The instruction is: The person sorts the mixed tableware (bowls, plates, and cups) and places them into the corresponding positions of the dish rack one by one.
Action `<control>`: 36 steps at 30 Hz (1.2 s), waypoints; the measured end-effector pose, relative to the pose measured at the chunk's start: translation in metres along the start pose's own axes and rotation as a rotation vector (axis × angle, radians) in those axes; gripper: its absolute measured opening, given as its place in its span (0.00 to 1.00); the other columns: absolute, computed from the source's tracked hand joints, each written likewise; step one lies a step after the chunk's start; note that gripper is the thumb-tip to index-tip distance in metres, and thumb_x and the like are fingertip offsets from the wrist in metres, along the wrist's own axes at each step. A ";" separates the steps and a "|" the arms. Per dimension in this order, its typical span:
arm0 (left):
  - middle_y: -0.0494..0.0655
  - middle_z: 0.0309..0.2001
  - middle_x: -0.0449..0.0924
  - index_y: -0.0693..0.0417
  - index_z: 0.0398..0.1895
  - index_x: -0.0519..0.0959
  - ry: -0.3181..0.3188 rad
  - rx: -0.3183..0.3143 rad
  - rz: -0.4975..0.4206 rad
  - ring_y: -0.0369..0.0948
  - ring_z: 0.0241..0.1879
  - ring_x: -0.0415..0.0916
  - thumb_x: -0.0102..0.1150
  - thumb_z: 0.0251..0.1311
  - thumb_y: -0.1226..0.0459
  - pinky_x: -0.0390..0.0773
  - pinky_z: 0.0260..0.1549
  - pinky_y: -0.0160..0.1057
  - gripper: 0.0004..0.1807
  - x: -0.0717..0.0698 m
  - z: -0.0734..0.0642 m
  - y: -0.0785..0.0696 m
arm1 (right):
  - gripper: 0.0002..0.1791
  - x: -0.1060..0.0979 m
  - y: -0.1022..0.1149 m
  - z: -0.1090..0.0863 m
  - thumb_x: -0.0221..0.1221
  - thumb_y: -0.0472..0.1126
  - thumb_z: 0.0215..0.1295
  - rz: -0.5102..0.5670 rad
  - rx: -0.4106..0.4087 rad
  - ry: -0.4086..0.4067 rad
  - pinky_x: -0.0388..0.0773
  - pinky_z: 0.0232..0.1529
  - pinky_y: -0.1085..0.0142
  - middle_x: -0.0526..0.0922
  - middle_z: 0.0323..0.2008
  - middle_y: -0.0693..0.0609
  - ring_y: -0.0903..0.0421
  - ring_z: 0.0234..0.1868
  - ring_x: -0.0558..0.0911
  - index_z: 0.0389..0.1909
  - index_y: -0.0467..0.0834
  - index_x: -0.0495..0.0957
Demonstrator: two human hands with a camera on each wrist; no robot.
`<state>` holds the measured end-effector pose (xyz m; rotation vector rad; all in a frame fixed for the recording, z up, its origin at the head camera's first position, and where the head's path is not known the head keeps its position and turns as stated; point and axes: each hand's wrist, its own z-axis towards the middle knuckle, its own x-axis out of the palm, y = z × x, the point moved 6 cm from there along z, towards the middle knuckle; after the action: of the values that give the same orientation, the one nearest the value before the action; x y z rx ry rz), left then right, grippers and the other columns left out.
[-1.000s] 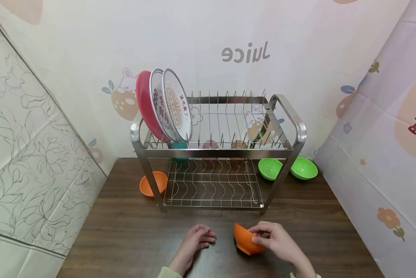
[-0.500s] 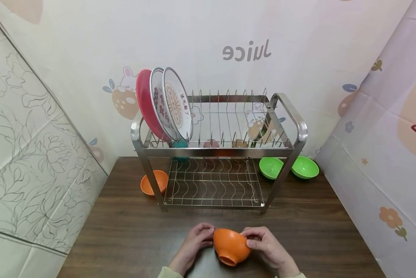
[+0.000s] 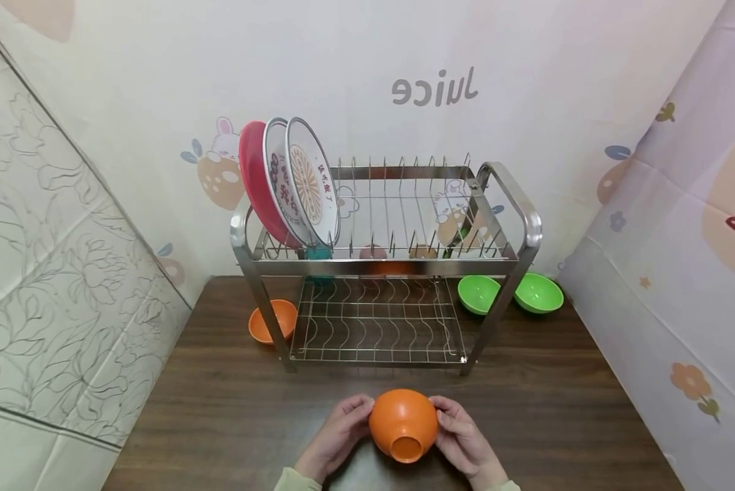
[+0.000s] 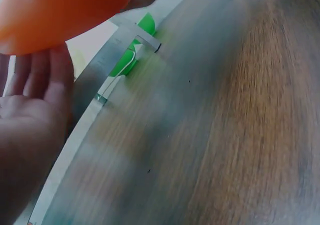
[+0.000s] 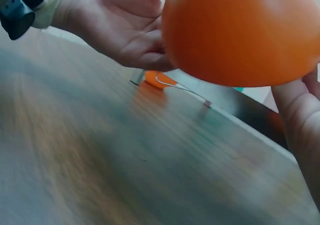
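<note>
an upside-tilted orange bowl (image 3: 403, 417) is held between two bare hands, low in the head view near the front edge of the wooden bench (image 3: 220, 409). the left hand (image 3: 341, 435) pinches its left side, the right hand (image 3: 466, 436) its right. the bowl's foot ring faces the person. one second ago only the right hand gripped the bowl, further right, and the left rested beside it without touching; now the bowl sits between both hands, its foot turned more fully toward the person.

behind, toward the bench's back edge, stands a two-tier steel dish rack (image 3: 382, 268), unchanged. at the left end of its top tier, a red plate (image 3: 257, 177) and two white plates (image 3: 311, 181) with printed patterns stand on edge. a second orange bowl (image 3: 283, 316) rests by the rack's left front leg; two green bowls (image 3: 538, 294) sit toward the bench's back right corner.
</note>
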<state>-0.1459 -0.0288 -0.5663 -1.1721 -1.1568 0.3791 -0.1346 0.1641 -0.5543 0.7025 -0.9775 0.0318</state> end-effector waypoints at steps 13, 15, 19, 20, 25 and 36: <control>0.43 0.39 0.83 0.57 0.45 0.79 0.070 0.046 0.063 0.34 0.37 0.80 0.58 0.66 0.73 0.80 0.39 0.32 0.07 0.006 0.001 -0.003 | 0.33 -0.029 -0.014 0.001 0.19 0.29 0.79 0.100 -0.045 -0.176 0.71 0.60 0.65 0.80 0.55 0.47 0.55 0.56 0.78 0.58 0.37 0.75; 0.42 0.38 0.83 0.60 0.45 0.79 0.054 0.042 0.085 0.34 0.37 0.79 0.59 0.65 0.73 0.80 0.39 0.31 0.07 0.005 0.001 -0.003 | 0.32 -0.032 -0.016 0.000 0.20 0.30 0.79 0.085 -0.025 -0.221 0.72 0.60 0.65 0.80 0.54 0.48 0.56 0.55 0.78 0.57 0.39 0.77; 0.42 0.38 0.83 0.64 0.45 0.79 0.048 0.057 0.107 0.33 0.37 0.79 0.59 0.64 0.73 0.79 0.39 0.31 0.08 0.002 0.000 -0.004 | 0.31 -0.039 -0.021 -0.002 0.23 0.31 0.80 0.033 0.027 -0.302 0.72 0.60 0.64 0.81 0.55 0.51 0.57 0.55 0.78 0.57 0.42 0.79; 0.42 0.38 0.83 0.64 0.45 0.79 0.048 0.063 0.112 0.33 0.37 0.79 0.59 0.64 0.74 0.79 0.39 0.31 0.08 0.002 0.000 -0.005 | 0.31 -0.040 -0.023 -0.002 0.25 0.31 0.81 0.015 0.038 -0.320 0.72 0.60 0.64 0.81 0.55 0.52 0.58 0.55 0.78 0.57 0.43 0.79; 0.41 0.37 0.84 0.68 0.44 0.79 0.039 0.107 0.141 0.33 0.37 0.79 0.59 0.63 0.75 0.79 0.39 0.30 0.08 -0.002 0.000 -0.014 | 0.27 -0.046 -0.026 -0.003 0.30 0.35 0.82 -0.067 0.074 -0.370 0.73 0.59 0.61 0.80 0.57 0.52 0.56 0.56 0.78 0.58 0.45 0.79; 0.41 0.37 0.84 0.85 0.48 0.69 -0.098 0.154 0.247 0.36 0.37 0.81 0.58 0.64 0.74 0.80 0.38 0.34 0.18 -0.023 -0.003 -0.044 | 0.18 -0.050 -0.035 0.002 0.39 0.34 0.80 -0.321 0.196 -0.463 0.72 0.62 0.50 0.77 0.58 0.46 0.49 0.60 0.77 0.60 0.39 0.74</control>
<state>-0.1665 -0.0656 -0.5399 -1.1733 -1.0493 0.7090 -0.1536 0.1500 -0.6108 1.0698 -1.3016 -0.3333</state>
